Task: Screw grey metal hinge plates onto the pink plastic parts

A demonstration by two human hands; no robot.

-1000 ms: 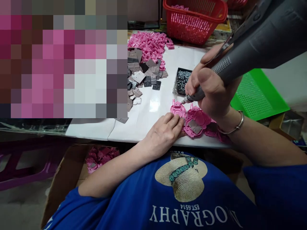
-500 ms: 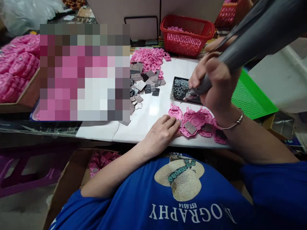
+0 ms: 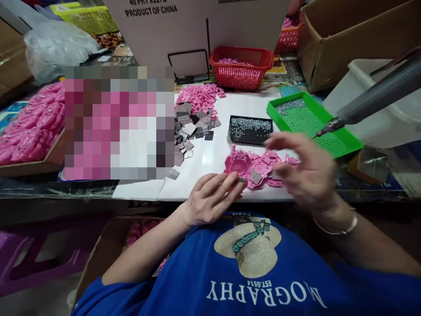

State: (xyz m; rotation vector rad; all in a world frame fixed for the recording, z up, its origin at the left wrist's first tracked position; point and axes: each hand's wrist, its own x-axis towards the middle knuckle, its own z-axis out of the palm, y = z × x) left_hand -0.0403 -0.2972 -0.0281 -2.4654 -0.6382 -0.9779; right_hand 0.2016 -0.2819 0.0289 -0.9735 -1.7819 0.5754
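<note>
My left hand (image 3: 215,197) is closed over the lower edge of a pink plastic part (image 3: 238,161) at the left end of a row, its thumb hidden. A grey metal plate's edge shows by its fingertips. My right hand (image 3: 305,171), slightly blurred, hovers over the row's right end, thumb and fingers apart with nothing between them. Beside the held part lie more pink parts (image 3: 270,159), overlapping; a small metal plate (image 3: 255,177) sits in one. To the right, an electric screwdriver (image 3: 358,101) hangs tilted, its bit pointing down-left, free of my hand.
Behind the row sits a black tray of screws (image 3: 251,130). A green tray (image 3: 348,142) also holds screws. Loose metal plates (image 3: 184,127) and small pink pieces (image 3: 199,97) lie left, a red basket (image 3: 241,68) behind. A white tub (image 3: 378,83) stands right.
My right hand has let go of the screwdriver and come down over the pink parts. The screwdriver has swung away to the right. My left hand stays at the leftmost part.
</note>
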